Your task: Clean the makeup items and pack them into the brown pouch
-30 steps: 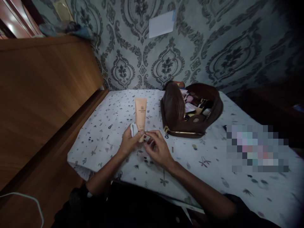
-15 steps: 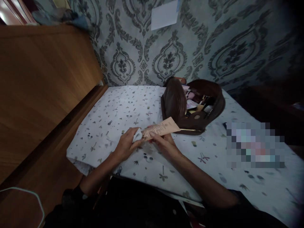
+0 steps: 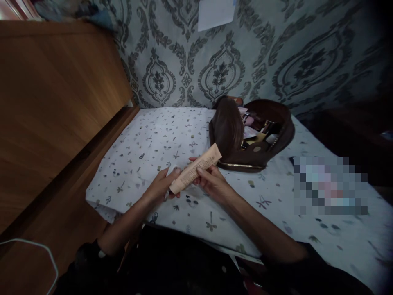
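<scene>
A peach-coloured squeeze tube with fine printed text lies slantwise between my hands, above the patterned sheet. My right hand is closed round its middle, thumb on top. At the lower end of the tube, my left hand is closed on a small white cloth or tissue, mostly hidden by the fingers and the tube. Just beyond my right hand stands a brown zip-up cosmetics bag, unzipped, with several small pink, yellow and dark items inside.
A white sheet with small prints covers the surface under my hands. Wooden furniture rises at the left. A blurred-out patch lies at the right. Behind is a patterned wall with a white paper. A pale cable hangs lower left.
The tube has turned to a steeper slant, its lower end now down by my left hand. More of its printed side shows, and less of the white cloth. The view has shifted slightly.
</scene>
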Tool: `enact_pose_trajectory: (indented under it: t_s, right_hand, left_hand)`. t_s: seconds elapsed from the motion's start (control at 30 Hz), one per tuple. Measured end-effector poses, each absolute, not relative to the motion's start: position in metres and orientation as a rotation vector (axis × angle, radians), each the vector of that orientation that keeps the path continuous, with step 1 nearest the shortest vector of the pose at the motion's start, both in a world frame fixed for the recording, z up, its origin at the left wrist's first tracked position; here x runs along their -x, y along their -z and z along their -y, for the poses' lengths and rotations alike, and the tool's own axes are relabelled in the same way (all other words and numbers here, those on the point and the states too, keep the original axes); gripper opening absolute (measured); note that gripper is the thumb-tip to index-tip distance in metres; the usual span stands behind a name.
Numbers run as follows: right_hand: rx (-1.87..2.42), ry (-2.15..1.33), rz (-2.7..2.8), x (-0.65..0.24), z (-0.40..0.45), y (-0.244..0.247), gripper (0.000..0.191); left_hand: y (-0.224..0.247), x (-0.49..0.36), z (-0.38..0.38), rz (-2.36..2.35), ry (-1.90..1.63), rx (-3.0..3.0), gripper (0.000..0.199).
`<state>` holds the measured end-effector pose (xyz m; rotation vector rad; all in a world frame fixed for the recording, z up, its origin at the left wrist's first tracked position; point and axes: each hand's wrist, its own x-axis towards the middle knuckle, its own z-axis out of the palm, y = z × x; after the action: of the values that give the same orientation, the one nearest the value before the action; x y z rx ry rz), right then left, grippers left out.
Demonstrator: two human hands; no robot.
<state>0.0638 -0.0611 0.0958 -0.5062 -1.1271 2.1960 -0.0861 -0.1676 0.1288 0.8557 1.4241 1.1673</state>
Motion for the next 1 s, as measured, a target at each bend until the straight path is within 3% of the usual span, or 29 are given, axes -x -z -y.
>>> enact_pose_trajectory:
  t_s: [0.2, 0.53, 0.73, 1.0]
  right_hand:
    - [0.653, -2.24, 1.084, -0.056, 0.068, -0.089, 0.051]
    - [0.61, -1.819, 1.338, -0.065, 0.071, -0.105, 0.051]
    - [0.551, -1.841, 1.397, -0.062, 0.079, -0.1, 0.062]
    - [0.605, -1.599, 1.542, -0.078, 0.076, -0.117, 0.043]
  left_hand:
    - [-0.132, 0.075, 0.17, -1.772, -1.351, -1.445, 0.032]
    - [-0.125, 0.053, 0.165, -1.535, -1.545, -0.521, 0.067]
    - [-0.121, 0.043, 0.16, -1.506, -1.539, -0.239, 0.06]
    - [-0.12, 0.031, 0.133, -1.308, -1.392, -0.245, 0.064]
